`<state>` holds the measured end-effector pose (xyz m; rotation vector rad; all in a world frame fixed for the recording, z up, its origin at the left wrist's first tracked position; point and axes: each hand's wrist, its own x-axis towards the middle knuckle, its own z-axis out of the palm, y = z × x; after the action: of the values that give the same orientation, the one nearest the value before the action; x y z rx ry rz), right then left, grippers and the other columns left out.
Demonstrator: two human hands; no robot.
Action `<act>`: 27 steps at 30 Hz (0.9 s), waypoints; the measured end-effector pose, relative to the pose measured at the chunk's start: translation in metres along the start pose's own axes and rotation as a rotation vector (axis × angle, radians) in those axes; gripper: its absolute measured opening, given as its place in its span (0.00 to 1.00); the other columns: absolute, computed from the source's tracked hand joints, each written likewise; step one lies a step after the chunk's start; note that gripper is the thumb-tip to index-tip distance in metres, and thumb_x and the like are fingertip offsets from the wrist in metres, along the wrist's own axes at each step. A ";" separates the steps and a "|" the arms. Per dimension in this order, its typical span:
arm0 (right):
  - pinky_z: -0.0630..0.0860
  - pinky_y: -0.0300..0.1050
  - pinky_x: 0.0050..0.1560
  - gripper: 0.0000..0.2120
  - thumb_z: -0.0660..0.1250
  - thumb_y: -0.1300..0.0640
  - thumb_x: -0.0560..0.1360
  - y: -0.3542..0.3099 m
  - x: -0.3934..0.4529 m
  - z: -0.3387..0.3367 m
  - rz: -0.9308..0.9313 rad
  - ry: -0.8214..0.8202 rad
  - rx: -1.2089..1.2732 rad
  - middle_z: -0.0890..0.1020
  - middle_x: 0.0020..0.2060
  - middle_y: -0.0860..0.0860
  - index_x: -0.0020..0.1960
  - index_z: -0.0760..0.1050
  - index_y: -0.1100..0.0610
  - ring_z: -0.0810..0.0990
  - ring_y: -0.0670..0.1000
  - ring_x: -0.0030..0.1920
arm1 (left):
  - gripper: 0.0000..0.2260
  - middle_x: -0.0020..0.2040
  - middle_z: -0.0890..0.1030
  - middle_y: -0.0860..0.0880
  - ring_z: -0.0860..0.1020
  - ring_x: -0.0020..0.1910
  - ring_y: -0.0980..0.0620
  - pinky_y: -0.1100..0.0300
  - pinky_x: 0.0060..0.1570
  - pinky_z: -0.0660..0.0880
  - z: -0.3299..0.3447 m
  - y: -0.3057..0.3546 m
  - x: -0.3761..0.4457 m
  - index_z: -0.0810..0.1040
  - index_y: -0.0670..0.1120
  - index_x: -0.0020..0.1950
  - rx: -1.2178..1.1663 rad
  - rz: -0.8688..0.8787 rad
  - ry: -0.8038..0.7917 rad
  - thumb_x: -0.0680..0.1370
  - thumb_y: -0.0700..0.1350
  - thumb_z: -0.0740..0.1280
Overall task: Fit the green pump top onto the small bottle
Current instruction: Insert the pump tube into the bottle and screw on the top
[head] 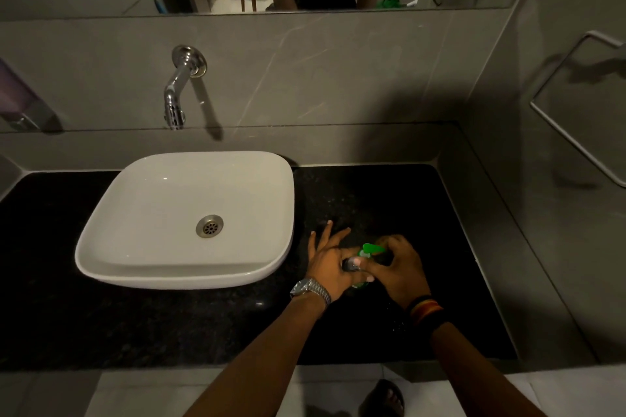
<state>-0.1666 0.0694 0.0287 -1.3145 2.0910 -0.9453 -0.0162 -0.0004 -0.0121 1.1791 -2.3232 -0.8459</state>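
Observation:
The small bottle (359, 281) stands on the black counter (389, 200) to the right of the basin, mostly hidden by my hands. My left hand (330, 261) wraps its side with thumb and lower fingers, while two fingers stick out straight. The green pump top (371, 250) sits over the bottle's neck, its nozzle pointing right. My right hand (398, 266) curls around the pump top from the right, fingertips pinching it. Whether the top is screwed down I cannot tell.
A white square basin (189, 220) sits left of my hands, a chrome wall tap (178, 91) above it. Grey tiled walls close the back and right side; a metal towel ring (576, 105) hangs on the right wall. A mirror strip runs along the top.

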 end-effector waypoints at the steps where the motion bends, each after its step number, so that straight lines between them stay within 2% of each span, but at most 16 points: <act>1: 0.78 0.50 0.48 0.20 0.81 0.46 0.63 -0.003 0.001 0.002 0.056 0.011 -0.013 0.78 0.47 0.53 0.45 0.76 0.56 0.79 0.53 0.48 | 0.24 0.77 0.67 0.52 0.45 0.78 0.54 0.44 0.74 0.33 -0.001 0.000 0.000 0.82 0.59 0.60 0.014 0.001 -0.005 0.66 0.65 0.73; 3: 0.78 0.48 0.52 0.24 0.81 0.45 0.62 -0.003 -0.001 0.003 0.107 -0.018 0.034 0.76 0.51 0.51 0.51 0.76 0.54 0.78 0.51 0.52 | 0.23 0.77 0.67 0.51 0.46 0.80 0.50 0.41 0.75 0.36 0.000 0.000 0.000 0.82 0.58 0.60 0.046 0.002 -0.004 0.67 0.62 0.74; 5: 0.75 0.49 0.62 0.26 0.81 0.50 0.65 0.003 -0.003 0.000 0.024 -0.100 0.111 0.75 0.61 0.49 0.60 0.78 0.52 0.75 0.49 0.61 | 0.21 0.77 0.67 0.51 0.47 0.80 0.49 0.41 0.75 0.36 0.001 0.001 -0.002 0.82 0.59 0.60 0.053 -0.009 0.012 0.68 0.60 0.74; 6: 0.74 0.50 0.66 0.24 0.80 0.53 0.67 0.006 -0.003 -0.002 -0.038 -0.139 0.119 0.74 0.64 0.50 0.61 0.80 0.53 0.74 0.49 0.64 | 0.21 0.76 0.67 0.52 0.47 0.80 0.50 0.43 0.75 0.35 0.001 0.002 -0.003 0.82 0.59 0.60 0.042 -0.018 0.023 0.69 0.60 0.75; 7: 0.74 0.51 0.67 0.20 0.79 0.56 0.68 0.007 -0.003 -0.004 -0.078 -0.152 0.108 0.75 0.64 0.51 0.58 0.82 0.55 0.75 0.51 0.65 | 0.20 0.76 0.68 0.52 0.47 0.79 0.51 0.44 0.75 0.34 0.002 0.003 -0.003 0.82 0.60 0.60 0.027 -0.022 0.033 0.69 0.60 0.75; 9: 0.75 0.52 0.63 0.16 0.81 0.54 0.66 0.003 -0.001 -0.005 -0.064 -0.103 0.040 0.78 0.59 0.52 0.49 0.82 0.59 0.77 0.53 0.61 | 0.20 0.75 0.69 0.51 0.47 0.79 0.51 0.45 0.74 0.34 0.003 0.003 -0.004 0.83 0.59 0.58 0.003 -0.020 0.044 0.67 0.61 0.74; 12: 0.76 0.54 0.57 0.22 0.82 0.48 0.61 -0.006 0.002 -0.001 0.020 -0.025 -0.052 0.77 0.52 0.54 0.45 0.78 0.59 0.77 0.54 0.54 | 0.20 0.75 0.69 0.51 0.48 0.80 0.49 0.48 0.74 0.33 0.002 0.003 -0.003 0.84 0.58 0.57 0.009 -0.019 0.049 0.66 0.60 0.74; 13: 0.76 0.53 0.58 0.22 0.82 0.48 0.61 -0.005 0.002 -0.001 0.014 -0.036 -0.046 0.77 0.54 0.53 0.48 0.78 0.58 0.76 0.53 0.56 | 0.20 0.75 0.69 0.51 0.48 0.80 0.49 0.49 0.73 0.32 0.003 0.002 -0.002 0.84 0.58 0.57 0.020 -0.022 0.053 0.66 0.59 0.75; 15: 0.74 0.40 0.61 0.21 0.81 0.52 0.65 -0.001 0.001 -0.003 -0.052 -0.096 -0.005 0.76 0.61 0.52 0.54 0.81 0.55 0.75 0.52 0.62 | 0.20 0.76 0.69 0.52 0.47 0.80 0.50 0.51 0.73 0.30 0.005 0.002 -0.002 0.83 0.59 0.58 0.030 -0.027 0.059 0.67 0.59 0.75; 16: 0.71 0.35 0.59 0.18 0.80 0.55 0.66 0.000 0.000 -0.004 -0.086 -0.118 0.000 0.76 0.62 0.52 0.55 0.82 0.56 0.75 0.52 0.64 | 0.21 0.75 0.69 0.52 0.47 0.79 0.51 0.50 0.73 0.30 0.006 0.002 -0.002 0.83 0.60 0.58 0.026 -0.026 0.061 0.66 0.62 0.74; 17: 0.71 0.35 0.58 0.15 0.79 0.56 0.67 0.000 0.000 -0.005 -0.104 -0.114 -0.020 0.78 0.61 0.52 0.52 0.83 0.56 0.76 0.53 0.63 | 0.21 0.75 0.69 0.52 0.47 0.79 0.52 0.50 0.73 0.30 0.007 0.002 -0.003 0.83 0.60 0.57 0.017 -0.022 0.064 0.66 0.64 0.73; 19: 0.75 0.46 0.57 0.14 0.79 0.52 0.66 -0.003 0.002 -0.002 -0.083 -0.051 -0.116 0.80 0.53 0.52 0.46 0.80 0.57 0.78 0.53 0.56 | 0.20 0.75 0.69 0.52 0.48 0.79 0.51 0.49 0.73 0.31 0.008 0.000 -0.004 0.85 0.58 0.52 0.009 -0.017 0.066 0.65 0.65 0.71; 21: 0.76 0.52 0.53 0.19 0.79 0.44 0.64 -0.008 0.001 0.000 -0.028 0.009 -0.209 0.77 0.46 0.51 0.43 0.75 0.55 0.76 0.52 0.50 | 0.14 0.74 0.70 0.52 0.49 0.80 0.50 0.46 0.74 0.34 0.010 -0.002 -0.003 0.85 0.54 0.45 0.035 -0.022 0.070 0.66 0.61 0.73; 23: 0.75 0.49 0.57 0.21 0.78 0.42 0.63 -0.006 0.000 0.002 -0.056 -0.002 -0.200 0.76 0.50 0.49 0.47 0.76 0.53 0.75 0.50 0.53 | 0.12 0.74 0.71 0.52 0.50 0.80 0.48 0.46 0.74 0.34 0.011 -0.004 -0.002 0.85 0.53 0.43 0.058 -0.026 0.080 0.66 0.59 0.73; 25: 0.71 0.46 0.64 0.23 0.78 0.45 0.65 -0.001 0.000 -0.002 -0.118 -0.074 -0.153 0.76 0.59 0.47 0.56 0.79 0.52 0.73 0.49 0.60 | 0.14 0.74 0.71 0.52 0.50 0.80 0.48 0.48 0.74 0.32 0.011 -0.004 -0.002 0.86 0.54 0.46 0.059 -0.025 0.086 0.66 0.60 0.72; 27: 0.73 0.49 0.65 0.21 0.77 0.48 0.66 0.003 0.002 -0.004 -0.167 -0.113 -0.167 0.78 0.60 0.50 0.56 0.81 0.55 0.75 0.52 0.62 | 0.17 0.74 0.70 0.53 0.49 0.80 0.50 0.49 0.73 0.31 0.011 -0.004 -0.002 0.86 0.54 0.49 0.054 -0.027 0.091 0.66 0.61 0.72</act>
<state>-0.1718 0.0698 0.0286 -1.6093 2.0339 -0.7561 -0.0195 0.0034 -0.0231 1.2470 -2.2743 -0.7268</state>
